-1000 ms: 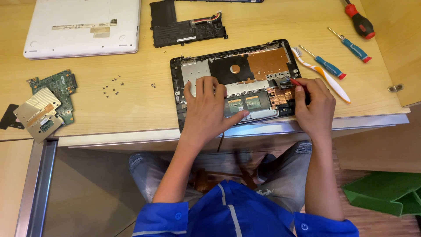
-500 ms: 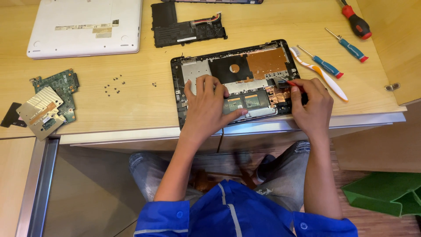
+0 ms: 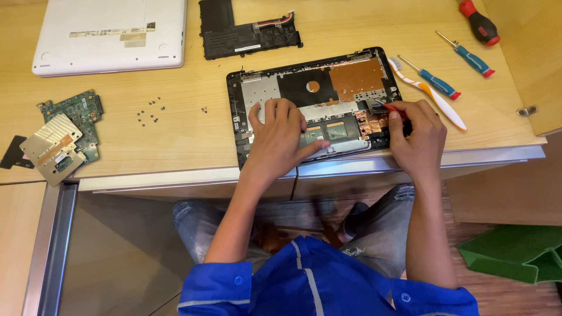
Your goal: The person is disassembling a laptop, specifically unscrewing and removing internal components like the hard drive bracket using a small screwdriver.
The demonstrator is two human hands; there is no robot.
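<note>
An opened black laptop base (image 3: 266,88) lies on the wooden desk (image 3: 175,140), its copper foil and metal plates exposed. My left hand (image 3: 280,137) rests flat on the base's lower middle, fingers spread, pressing it down. My right hand (image 3: 417,137) is at the base's lower right corner and pinches a thin red-handled tool (image 3: 391,107), whose tip points into the copper area. What the tip touches is too small to tell.
A white laptop lid (image 3: 111,32) and black battery (image 3: 246,26) lie at the back. A green circuit board with heatsink (image 3: 64,137) sits left, loose screws (image 3: 152,111) between. A toothbrush (image 3: 427,93), two blue screwdrivers (image 3: 436,82) and a red-black one (image 3: 480,23) lie right.
My right hand has shifted slightly on the laptop's right corner with the red tool. My left hand stays pressed on the base. The view has drifted a little.
</note>
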